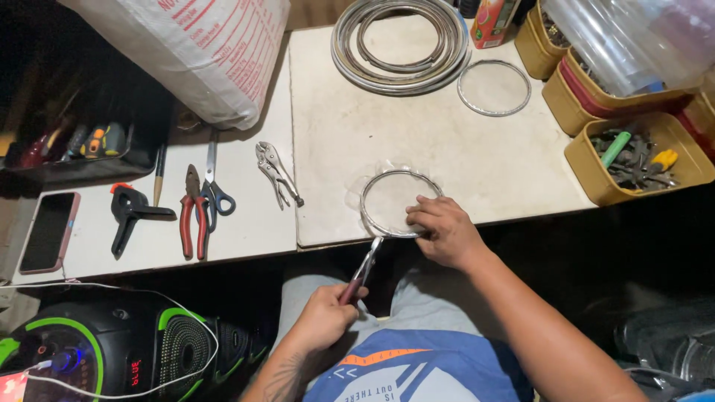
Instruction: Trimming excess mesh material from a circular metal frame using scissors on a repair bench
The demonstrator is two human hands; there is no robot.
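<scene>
Nearest the camera, the left hand (322, 316) is closed in a full grip around the dark red handles of a pair of pliers (363, 269), which slant up and away toward the bench (335, 134) edge. The plier tips meet the near side of a metal ring (400, 204); they seem to be pinching the wire there, though the contact point is too small to be sure.

The ring is a thin hoop of bright silver wire, round and lying flat at the front edge of the pale bench top, its inside showing the bench surface through it. The right hand (441, 231) rests on the ring's near right side, fingers curled down and closed on the wire, pressing it to the bench.

Left of the ring, on a lower white section, lie locking pliers (277, 173), blue-handled scissors (214, 190), red-handled pliers (193, 216), a black and orange clamp (132, 212) and a phone (49, 231) with a pink case.

Farther back sit a smaller single ring (494, 88) and a coiled stack of rings (401, 41). To the right are yellow bins (633, 160) of small hardware; at back left, a white woven sack (201, 52).
</scene>
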